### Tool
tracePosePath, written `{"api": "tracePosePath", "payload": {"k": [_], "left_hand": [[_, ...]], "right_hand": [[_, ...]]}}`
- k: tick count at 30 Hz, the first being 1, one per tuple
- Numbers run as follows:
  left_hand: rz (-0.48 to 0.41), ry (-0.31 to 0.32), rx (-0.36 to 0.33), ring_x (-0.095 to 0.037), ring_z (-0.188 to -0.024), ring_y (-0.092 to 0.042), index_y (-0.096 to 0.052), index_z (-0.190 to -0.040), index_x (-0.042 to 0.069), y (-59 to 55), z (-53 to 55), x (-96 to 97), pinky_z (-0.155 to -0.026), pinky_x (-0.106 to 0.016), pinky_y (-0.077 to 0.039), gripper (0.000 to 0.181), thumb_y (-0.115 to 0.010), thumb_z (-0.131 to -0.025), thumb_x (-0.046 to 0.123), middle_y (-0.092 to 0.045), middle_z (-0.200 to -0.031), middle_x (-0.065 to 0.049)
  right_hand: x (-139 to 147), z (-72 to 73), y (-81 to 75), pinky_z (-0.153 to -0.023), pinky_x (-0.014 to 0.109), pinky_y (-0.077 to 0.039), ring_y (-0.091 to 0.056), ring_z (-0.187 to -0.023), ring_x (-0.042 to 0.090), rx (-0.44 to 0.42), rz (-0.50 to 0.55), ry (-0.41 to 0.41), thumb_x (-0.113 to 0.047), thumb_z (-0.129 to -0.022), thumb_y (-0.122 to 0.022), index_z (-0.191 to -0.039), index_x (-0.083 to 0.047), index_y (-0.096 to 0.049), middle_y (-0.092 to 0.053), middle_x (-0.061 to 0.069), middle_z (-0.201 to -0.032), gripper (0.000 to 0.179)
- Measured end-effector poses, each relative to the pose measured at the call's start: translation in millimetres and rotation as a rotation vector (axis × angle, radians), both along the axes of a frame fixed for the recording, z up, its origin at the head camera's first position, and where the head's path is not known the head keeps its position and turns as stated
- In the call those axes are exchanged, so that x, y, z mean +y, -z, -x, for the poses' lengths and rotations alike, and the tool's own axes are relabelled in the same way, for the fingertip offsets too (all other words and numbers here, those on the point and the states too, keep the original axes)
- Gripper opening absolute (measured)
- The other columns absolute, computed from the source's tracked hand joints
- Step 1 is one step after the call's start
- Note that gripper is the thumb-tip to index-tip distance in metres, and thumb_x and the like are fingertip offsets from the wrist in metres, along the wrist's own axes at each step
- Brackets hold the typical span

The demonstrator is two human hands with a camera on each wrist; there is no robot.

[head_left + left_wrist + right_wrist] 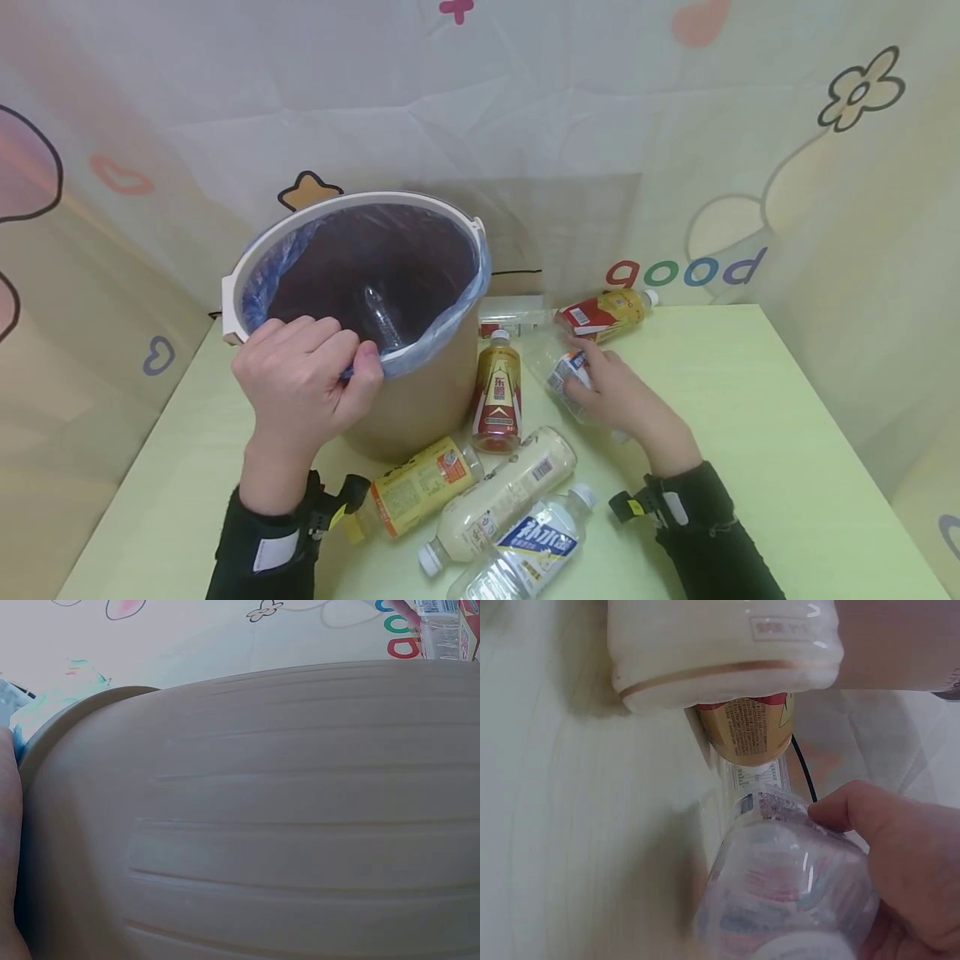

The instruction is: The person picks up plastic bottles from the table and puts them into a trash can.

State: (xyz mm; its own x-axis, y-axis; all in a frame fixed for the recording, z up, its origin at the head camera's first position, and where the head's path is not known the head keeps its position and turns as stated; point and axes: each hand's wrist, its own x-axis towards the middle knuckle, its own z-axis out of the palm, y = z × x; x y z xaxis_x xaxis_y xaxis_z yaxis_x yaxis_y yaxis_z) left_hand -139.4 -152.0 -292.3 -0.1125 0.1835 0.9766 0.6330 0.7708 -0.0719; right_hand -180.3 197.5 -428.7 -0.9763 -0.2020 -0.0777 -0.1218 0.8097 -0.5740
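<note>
A beige bin (427, 408) lined with a blue bag stands on the table, its mouth tilted towards me. My left hand (303, 375) grips the near rim, fingers curled over the liner; the left wrist view is mostly filled by the bin's ribbed wall (300, 795). Inside the bin lies a clear bottle (382, 318). To the right of the bin, my right hand (626, 396) grips a clear plastic bottle (780, 870) with a white cap and a printed label. The thumb shows on its side in the right wrist view; some fingers are hidden behind it.
Around the bin's right and front are a red-and-gold bottle (498, 396), another one lying down (611, 313), a clear bottle (513, 313), a yellow-labelled bottle (423, 487), a cream bottle (506, 496) and a blue-labelled bottle (532, 546). Behind hangs a printed curtain (562, 142).
</note>
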Motion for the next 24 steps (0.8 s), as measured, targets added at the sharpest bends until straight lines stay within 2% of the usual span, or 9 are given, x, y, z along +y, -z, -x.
{"api": "tracePosePath", "payload": {"k": [9, 12, 18, 24], "left_hand": [[-0.003, 0.009, -0.005, -0.016, -0.044, -0.022, -0.033, -0.050, 0.013, 0.7, 0.6, -0.2, -0.046, -0.034, -0.014, 0.042, -0.046, -0.086, 0.029, -0.025, -0.049, 0.002], [-0.010, 0.009, -0.001, -0.015, -0.044, -0.021, -0.032, -0.050, 0.013, -0.1, 0.3, 0.4, -0.046, -0.034, -0.013, 0.042, -0.046, -0.086, 0.029, -0.024, -0.049, 0.002], [-0.011, 0.007, 0.000, -0.014, -0.045, -0.019, -0.032, -0.050, 0.014, -1.5, -0.7, 1.0, -0.047, -0.034, -0.013, 0.041, -0.046, -0.085, 0.028, -0.023, -0.050, 0.003], [-0.009, 0.005, -0.004, -0.015, -0.045, -0.019, -0.032, -0.050, 0.013, -1.4, -0.4, 1.2, -0.047, -0.034, -0.013, 0.041, -0.046, -0.085, 0.028, -0.023, -0.050, 0.003]], "right_hand": [[4.5, -2.8, -16.8, -0.091, 0.048, -0.050, -0.052, -0.113, 0.030, 0.088, 0.044, -0.002, -0.041, -0.093, -0.057, -0.153, -0.018, -0.031, -0.049, 0.016, -0.136, 0.069], [4.3, -4.2, -23.6, -0.089, 0.047, -0.051, -0.052, -0.112, 0.029, 0.155, 0.061, -0.002, -0.042, -0.093, -0.056, -0.154, -0.018, -0.030, -0.048, 0.014, -0.138, 0.071], [1.1, -8.4, -37.5, -0.073, 0.037, -0.051, -0.052, -0.101, 0.024, 0.318, 0.110, 0.036, -0.048, -0.094, -0.053, -0.156, -0.021, -0.031, -0.050, 0.011, -0.134, 0.071], [-2.7, -14.4, -48.6, -0.066, 0.035, -0.049, -0.051, -0.096, 0.021, 0.384, 0.165, 0.074, -0.047, -0.093, -0.054, -0.156, -0.027, -0.030, -0.050, 0.008, -0.131, 0.070]]}}
